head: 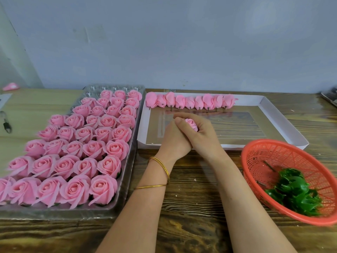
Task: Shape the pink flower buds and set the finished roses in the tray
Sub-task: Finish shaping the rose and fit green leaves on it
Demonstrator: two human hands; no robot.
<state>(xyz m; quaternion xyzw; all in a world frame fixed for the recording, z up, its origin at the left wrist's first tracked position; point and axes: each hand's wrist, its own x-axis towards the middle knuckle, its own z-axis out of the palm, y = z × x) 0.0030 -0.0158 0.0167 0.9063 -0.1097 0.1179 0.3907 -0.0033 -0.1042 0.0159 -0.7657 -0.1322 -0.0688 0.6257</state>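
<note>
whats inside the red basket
Inside the red basket, a pile of green leaf pieces sits toward its near side, with a thin stem lying beside it. Whatever lies beneath the pile is covered.

The person's forearms are bare from the frame's lower edge up to the left hand (pixel 173 141) and the right hand (pixel 205 138). The left arm wears two thin gold bangles: a wrist bangle (pixel 162 164) just below the hand and a second bangle (pixel 151 187) farther down the forearm.
</note>
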